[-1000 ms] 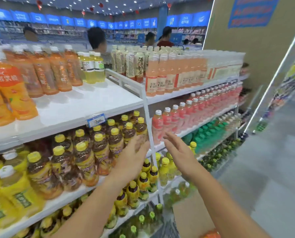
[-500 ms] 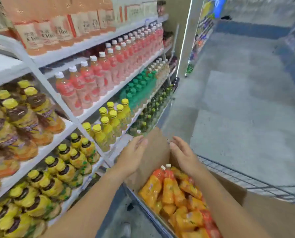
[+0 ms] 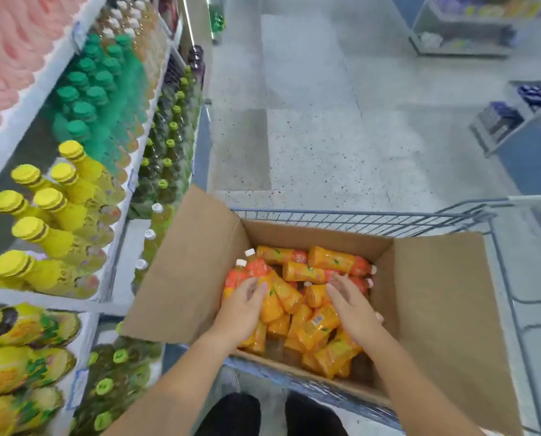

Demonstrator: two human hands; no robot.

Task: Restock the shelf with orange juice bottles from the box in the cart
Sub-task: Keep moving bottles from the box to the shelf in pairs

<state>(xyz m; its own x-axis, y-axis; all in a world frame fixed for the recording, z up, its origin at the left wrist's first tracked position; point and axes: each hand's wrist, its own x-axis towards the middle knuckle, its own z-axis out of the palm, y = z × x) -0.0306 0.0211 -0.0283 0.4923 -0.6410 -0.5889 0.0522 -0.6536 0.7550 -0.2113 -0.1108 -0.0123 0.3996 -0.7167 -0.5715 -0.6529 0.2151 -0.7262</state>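
Orange juice bottles (image 3: 306, 272) in box (image 3: 193, 262), left hand (image 3: 243, 307) and right hand (image 3: 351, 307) above, fingers loose

Orange bottles (image 3: 303, 313), brown box (image 3: 196, 265), yellow-capped shelf bottles (image 3: 52, 234).

Yellow-capped bottles (image 3: 49, 200) beside green-capped bottles (image 3: 83, 109)

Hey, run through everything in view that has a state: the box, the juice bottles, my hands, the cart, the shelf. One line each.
cardboard box, open, flaps out, inside the cart
orange juice bottles, capped, lying jumbled in the box
cart, loaded with the box
left hand, resting on bottles, grip not closed
right hand, fingers straight over bottles, grip not closed
shelf, stocked with yellow-capped bottles
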